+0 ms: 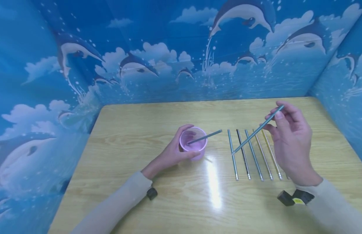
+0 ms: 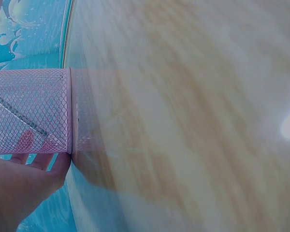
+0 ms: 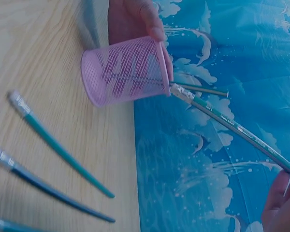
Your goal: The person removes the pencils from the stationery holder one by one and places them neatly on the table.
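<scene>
My left hand (image 1: 177,148) grips a pink mesh pencil cup (image 1: 202,152) standing on the table, fingers and thumb curled round its sides. One dark green pencil (image 1: 211,134) leans inside the cup, its upper end sticking out past the rim. My right hand (image 1: 292,139) pinches a green pencil (image 1: 261,127) near its upper end, above the table; its eraser end slants down toward the cup. In the right wrist view this held pencil (image 3: 232,128) shows a silver ferrule that overlaps the cup's rim. Beneath it, several pencils (image 1: 254,155) lie side by side in a row.
The wooden table (image 1: 134,130) has a glossy top with a bright light reflection right of the cup. Blue dolphin-print cloth (image 1: 169,74) hangs along the back and both sides. A dark wrist camera (image 1: 295,197) sits on the right sleeve.
</scene>
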Demonstrator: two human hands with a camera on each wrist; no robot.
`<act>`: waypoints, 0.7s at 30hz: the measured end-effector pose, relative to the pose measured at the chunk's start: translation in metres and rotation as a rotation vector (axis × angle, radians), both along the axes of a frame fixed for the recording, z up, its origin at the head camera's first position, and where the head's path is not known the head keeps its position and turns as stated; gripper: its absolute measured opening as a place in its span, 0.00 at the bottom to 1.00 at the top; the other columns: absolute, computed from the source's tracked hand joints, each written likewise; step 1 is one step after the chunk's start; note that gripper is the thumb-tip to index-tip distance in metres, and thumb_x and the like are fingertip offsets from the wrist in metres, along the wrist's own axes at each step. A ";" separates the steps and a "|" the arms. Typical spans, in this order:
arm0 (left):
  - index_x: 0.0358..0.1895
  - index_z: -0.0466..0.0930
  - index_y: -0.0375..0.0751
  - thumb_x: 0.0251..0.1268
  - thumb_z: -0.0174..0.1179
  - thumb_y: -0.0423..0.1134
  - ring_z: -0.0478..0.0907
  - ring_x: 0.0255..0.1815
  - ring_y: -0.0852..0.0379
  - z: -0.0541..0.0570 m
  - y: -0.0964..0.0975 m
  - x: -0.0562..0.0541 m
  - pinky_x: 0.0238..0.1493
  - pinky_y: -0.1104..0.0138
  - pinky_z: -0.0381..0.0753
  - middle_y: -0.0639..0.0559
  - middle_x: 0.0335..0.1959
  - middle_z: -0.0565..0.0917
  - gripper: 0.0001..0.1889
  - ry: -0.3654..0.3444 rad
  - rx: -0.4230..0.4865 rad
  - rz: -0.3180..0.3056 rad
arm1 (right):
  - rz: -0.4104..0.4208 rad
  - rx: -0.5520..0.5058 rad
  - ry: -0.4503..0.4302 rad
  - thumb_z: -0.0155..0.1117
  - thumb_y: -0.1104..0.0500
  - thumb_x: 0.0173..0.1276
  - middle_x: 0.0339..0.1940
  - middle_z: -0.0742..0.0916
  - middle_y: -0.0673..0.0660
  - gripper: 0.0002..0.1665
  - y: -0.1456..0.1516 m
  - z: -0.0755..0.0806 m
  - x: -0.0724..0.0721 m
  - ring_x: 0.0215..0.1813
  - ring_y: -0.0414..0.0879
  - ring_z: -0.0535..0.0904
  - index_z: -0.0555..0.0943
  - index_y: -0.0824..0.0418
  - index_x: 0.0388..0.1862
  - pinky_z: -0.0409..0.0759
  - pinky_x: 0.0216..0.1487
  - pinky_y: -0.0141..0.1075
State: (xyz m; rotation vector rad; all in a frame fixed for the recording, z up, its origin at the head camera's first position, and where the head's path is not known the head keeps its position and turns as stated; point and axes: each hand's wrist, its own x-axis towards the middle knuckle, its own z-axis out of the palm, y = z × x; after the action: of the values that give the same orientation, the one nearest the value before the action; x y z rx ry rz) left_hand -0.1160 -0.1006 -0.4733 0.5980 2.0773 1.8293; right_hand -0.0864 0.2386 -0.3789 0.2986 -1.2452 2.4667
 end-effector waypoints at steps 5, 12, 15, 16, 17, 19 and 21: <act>0.86 0.57 0.53 0.62 0.79 0.32 0.75 0.71 0.40 0.000 0.000 0.000 0.63 0.52 0.87 0.43 0.75 0.72 0.52 0.007 0.004 -0.003 | 0.014 0.045 -0.026 0.56 0.77 0.82 0.50 0.84 0.65 0.21 0.020 -0.005 0.002 0.48 0.52 0.84 0.73 0.82 0.70 0.92 0.44 0.36; 0.86 0.57 0.55 0.62 0.79 0.34 0.75 0.71 0.41 -0.001 0.001 0.000 0.64 0.50 0.86 0.43 0.74 0.72 0.52 0.011 -0.012 0.005 | 0.012 0.104 -0.078 0.56 0.78 0.81 0.49 0.86 0.64 0.23 0.047 -0.013 0.004 0.47 0.50 0.87 0.72 0.82 0.72 0.92 0.44 0.34; 0.86 0.57 0.54 0.62 0.80 0.34 0.75 0.71 0.41 -0.001 0.001 0.000 0.64 0.49 0.86 0.43 0.74 0.73 0.52 0.009 -0.016 0.011 | 0.008 0.154 -0.114 0.57 0.77 0.81 0.49 0.86 0.63 0.23 0.059 -0.016 0.004 0.47 0.49 0.87 0.74 0.80 0.72 0.92 0.44 0.34; 0.86 0.57 0.54 0.62 0.80 0.34 0.75 0.71 0.41 -0.001 0.001 0.000 0.64 0.50 0.86 0.44 0.74 0.73 0.52 0.008 -0.016 0.012 | 0.010 0.179 -0.124 0.57 0.77 0.81 0.49 0.86 0.62 0.23 0.063 -0.016 0.003 0.47 0.48 0.87 0.74 0.79 0.72 0.92 0.43 0.33; 0.86 0.58 0.55 0.62 0.80 0.34 0.75 0.71 0.41 -0.001 0.001 0.000 0.64 0.50 0.87 0.44 0.74 0.73 0.52 0.005 -0.015 0.012 | 0.016 0.199 -0.137 0.57 0.77 0.81 0.50 0.86 0.62 0.23 0.068 -0.018 0.003 0.48 0.48 0.87 0.75 0.78 0.72 0.92 0.44 0.33; 0.86 0.58 0.56 0.62 0.80 0.33 0.76 0.71 0.42 0.000 0.001 0.001 0.64 0.51 0.87 0.45 0.74 0.73 0.52 0.002 -0.014 0.012 | 0.032 0.219 -0.166 0.58 0.77 0.81 0.50 0.87 0.61 0.23 0.077 -0.020 0.001 0.48 0.47 0.87 0.76 0.76 0.72 0.92 0.44 0.33; 0.86 0.58 0.56 0.61 0.80 0.33 0.76 0.71 0.42 0.001 0.001 0.001 0.63 0.53 0.87 0.45 0.74 0.73 0.53 0.002 -0.014 0.010 | 0.041 0.243 -0.188 0.59 0.77 0.81 0.50 0.87 0.60 0.23 0.087 -0.024 -0.002 0.48 0.46 0.88 0.77 0.75 0.72 0.92 0.43 0.32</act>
State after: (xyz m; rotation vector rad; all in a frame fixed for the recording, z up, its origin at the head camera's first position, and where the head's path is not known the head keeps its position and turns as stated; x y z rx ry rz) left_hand -0.1149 -0.0991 -0.4723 0.5874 2.0967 1.8190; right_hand -0.0881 0.3253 -0.4027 0.1573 -1.6375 2.4232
